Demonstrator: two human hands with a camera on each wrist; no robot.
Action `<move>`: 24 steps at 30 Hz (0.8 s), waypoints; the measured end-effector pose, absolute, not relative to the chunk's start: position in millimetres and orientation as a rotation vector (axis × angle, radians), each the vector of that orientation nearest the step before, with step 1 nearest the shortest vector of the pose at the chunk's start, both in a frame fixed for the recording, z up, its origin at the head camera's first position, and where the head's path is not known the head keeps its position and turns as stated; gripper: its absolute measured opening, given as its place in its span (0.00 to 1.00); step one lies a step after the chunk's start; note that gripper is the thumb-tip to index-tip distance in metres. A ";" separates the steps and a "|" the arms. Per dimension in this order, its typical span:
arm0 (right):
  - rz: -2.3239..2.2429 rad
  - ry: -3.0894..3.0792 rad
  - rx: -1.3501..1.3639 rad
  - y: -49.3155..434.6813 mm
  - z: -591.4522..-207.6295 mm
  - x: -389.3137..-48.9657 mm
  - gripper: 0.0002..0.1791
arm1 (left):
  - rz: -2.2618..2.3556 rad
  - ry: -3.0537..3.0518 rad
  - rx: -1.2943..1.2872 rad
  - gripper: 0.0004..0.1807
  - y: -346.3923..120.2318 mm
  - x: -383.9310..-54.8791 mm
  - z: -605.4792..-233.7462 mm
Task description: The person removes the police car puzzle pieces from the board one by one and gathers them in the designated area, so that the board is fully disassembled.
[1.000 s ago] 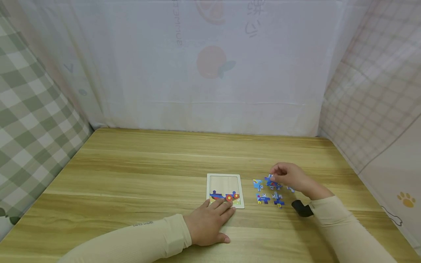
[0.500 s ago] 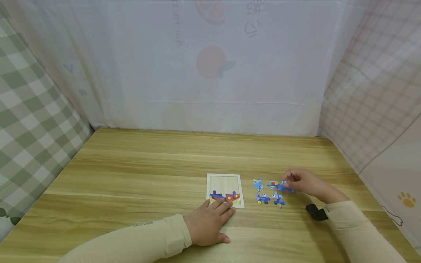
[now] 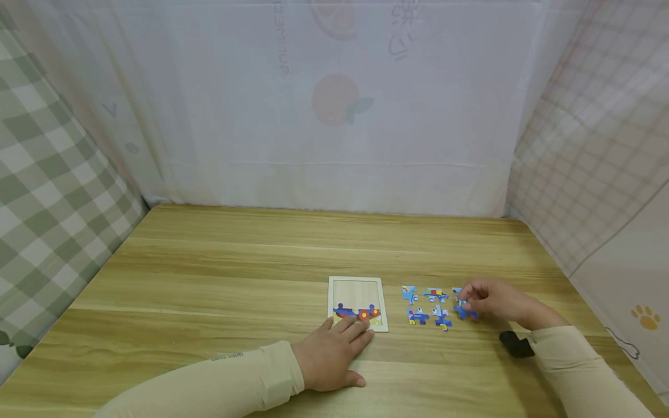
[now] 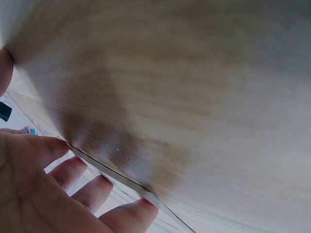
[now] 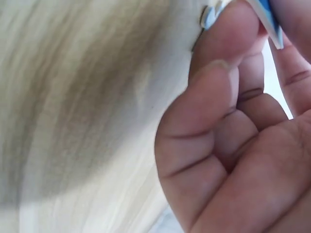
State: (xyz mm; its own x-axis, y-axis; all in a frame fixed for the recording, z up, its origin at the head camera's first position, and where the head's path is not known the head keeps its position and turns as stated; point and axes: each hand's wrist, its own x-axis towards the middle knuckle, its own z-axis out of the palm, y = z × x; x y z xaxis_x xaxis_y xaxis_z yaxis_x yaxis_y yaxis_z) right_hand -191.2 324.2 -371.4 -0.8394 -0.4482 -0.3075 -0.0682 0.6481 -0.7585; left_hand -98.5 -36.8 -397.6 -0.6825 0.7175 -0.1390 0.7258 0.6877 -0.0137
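Note:
My left hand [image 3: 334, 355] lies with its fingers spread over the lower edge of a white-framed puzzle board [image 3: 358, 290]. Joined jigsaw pieces [image 3: 345, 312] in red, blue and yellow fill the bottom of the board; bare wood shows above them. To the right, my right hand [image 3: 499, 302] pinches a blue jigsaw piece [image 3: 462, 311] between thumb and fingers, over another piece partly hidden behind it. The right wrist view shows the edge of the held piece [image 5: 268, 19] at the fingertips. In the left wrist view, the fingers [image 4: 95, 191] touch the board's rim.
Several loose jigsaw pieces lie between the board and my right hand, among them a piece with a rainbow corner [image 3: 410, 294] and one with an eye [image 3: 441, 317]. A black wrist camera [image 3: 516, 345] hangs by the right sleeve. Curtains [image 3: 334, 186] stand behind the wooden table [image 3: 235, 261].
My right hand has moved right and nearer, carrying the blue jigsaw piece from above the middle loose pieces to the rightmost one. The left hand has stayed on the board.

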 end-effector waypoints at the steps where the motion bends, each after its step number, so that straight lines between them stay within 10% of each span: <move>1: -1.073 2.385 -0.411 324.8 -372.2 -191.3 0.09 | -0.101 2.771 1.191 0.42 -36.8 -98.6 -397.6; 24: -1.027 2.362 -0.576 329.8 -381.7 -188.8 0.05 | -0.067 2.766 1.193 0.41 -37.5 -98.3 -399.2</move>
